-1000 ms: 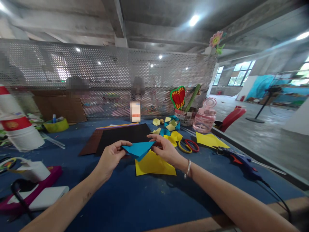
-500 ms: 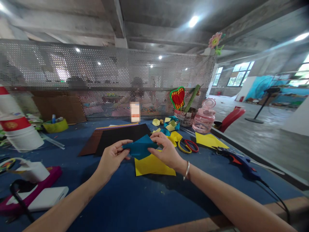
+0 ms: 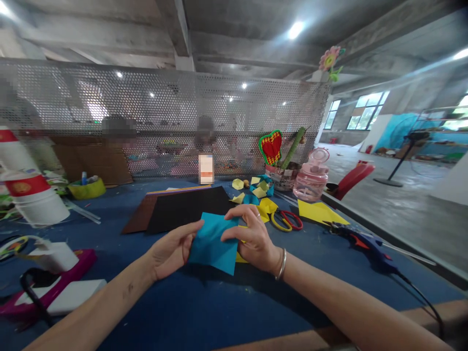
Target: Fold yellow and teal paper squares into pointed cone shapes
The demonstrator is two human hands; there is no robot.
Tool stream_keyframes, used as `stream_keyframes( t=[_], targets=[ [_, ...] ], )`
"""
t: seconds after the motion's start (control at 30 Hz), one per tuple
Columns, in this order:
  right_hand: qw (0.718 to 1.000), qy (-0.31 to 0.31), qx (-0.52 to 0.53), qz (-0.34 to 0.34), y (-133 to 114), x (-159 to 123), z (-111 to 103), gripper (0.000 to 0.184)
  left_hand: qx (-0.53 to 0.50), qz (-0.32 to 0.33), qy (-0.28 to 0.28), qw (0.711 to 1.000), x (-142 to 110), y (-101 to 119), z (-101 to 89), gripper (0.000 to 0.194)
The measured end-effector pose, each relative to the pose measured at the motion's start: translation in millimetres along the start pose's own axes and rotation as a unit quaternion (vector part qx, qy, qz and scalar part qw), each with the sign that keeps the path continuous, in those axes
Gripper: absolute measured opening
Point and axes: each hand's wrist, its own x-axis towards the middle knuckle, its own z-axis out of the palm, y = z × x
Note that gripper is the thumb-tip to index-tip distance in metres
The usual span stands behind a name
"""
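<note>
1. The blue paper sheet (image 3: 214, 248) is hanging in both hands above the bench (image 3: 175, 312), around the middle of its width and nearer the front edge than the back; it is covering most of a yellow sheet (image 3: 241, 259) that is showing at its right side.
2. The blue sheet is lying open and slightly bent; its top edge is facing the bench's back edge, and its lower right corner is pointing towards the front edge; its sides are looking nearly equal, so I am not telling a long axis.
3. The left hand (image 3: 171, 251) is pinching the sheet's left edge; its thumb is lying along the upper left corner, with the other fingers bending in beneath.
4. The right hand (image 3: 256, 239) is reaching over the right edge; two bent fingers are lying narrowly apart across the sheet's face; whether they are gripping, I cannot tell.
5. A black sheet (image 3: 190, 209) is lying behind the hands, towards the back edge; scissors (image 3: 287, 221) are resting to the right of the right hand; a glue gun (image 3: 373, 246) is lying along the bench's right edge.
</note>
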Motion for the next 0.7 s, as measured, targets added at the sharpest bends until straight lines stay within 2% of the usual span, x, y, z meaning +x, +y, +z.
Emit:
stream_keyframes(
  t=[0.13, 0.27, 0.53, 0.7],
  targets=[
    [1.0, -0.013, -0.008, -0.01, 0, 0, 1, 0.03, 0.004, 0.001, -0.006, 1.0, 0, -5, -0.9, 0.033],
    [1.0, -0.013, -0.023, 0.015, 1, 1, 0, 0.035, -0.001, 0.023, 0.027, 0.999, 4, -7, -6.5, 0.032],
    [0.997, -0.064, -0.037, 0.011, 11, 3, 0, 0.017, -0.008, 0.073, 0.088, 0.993, 8, -7, -12.1, 0.028],
    [0.996, -0.08, -0.033, 0.023, 19, 1, 2, 0.021, -0.014, 0.093, 0.091, 0.991, 9, -6, -11.4, 0.031]
  ],
)
